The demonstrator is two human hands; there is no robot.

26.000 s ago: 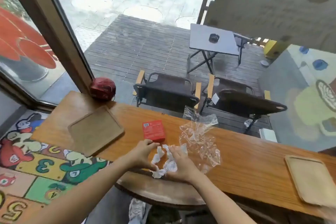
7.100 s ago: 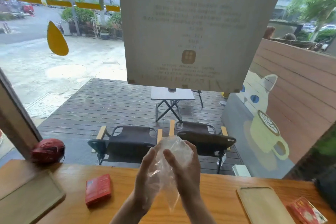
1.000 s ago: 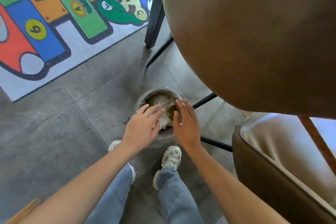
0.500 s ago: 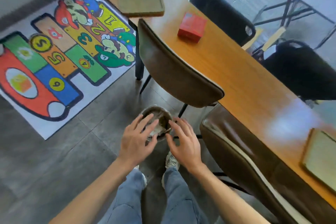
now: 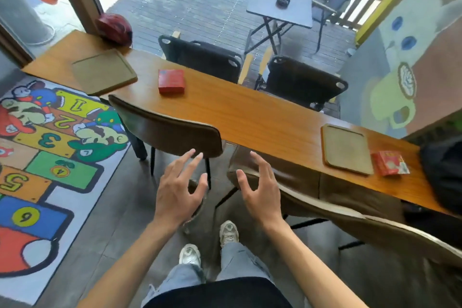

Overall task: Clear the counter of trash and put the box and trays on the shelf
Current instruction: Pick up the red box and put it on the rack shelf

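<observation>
Left hand (image 5: 177, 190): raised at centre frame, fingers (image 5: 193, 161) spread and loosely bent, holding nothing. Right hand (image 5: 260, 190): just beside it toward 3 o'clock, fingers likewise splayed and empty, palm turned inward. Neither hand touches anything. Desk (image 5: 250, 117): long wooden top running from the 10 o'clock corner down toward 4 o'clock. Red box (image 5: 171, 81): lying flat on the desk at about 11 o'clock from the hands, apart from the other items. Left tray (image 5: 104, 71): flat on the desk at 10 o'clock, near the corner, its near edge reaching the desk edge. Right tray (image 5: 347, 149): flat on the desk at 3 o'clock. Small red packet (image 5: 390, 163): on the desk just beside the right tray, on its 3 o'clock side. Dark bag (image 5: 442, 172): at the far 3 o'clock end of the desk. Red rounded object (image 5: 114, 28): at the window by the 10 o'clock corner; kind cannot be told. Brown chair (image 5: 165, 130): pushed toward the desk at 12 o'clock from the left hand. Second brown chair (image 5: 337, 210): at 4 o'clock. Bin (image 5: 197, 205): on the floor, mostly hidden behind the left hand; contents not visible. Numbered play mat (image 5: 50, 157): on the floor at 9 o'clock.
</observation>
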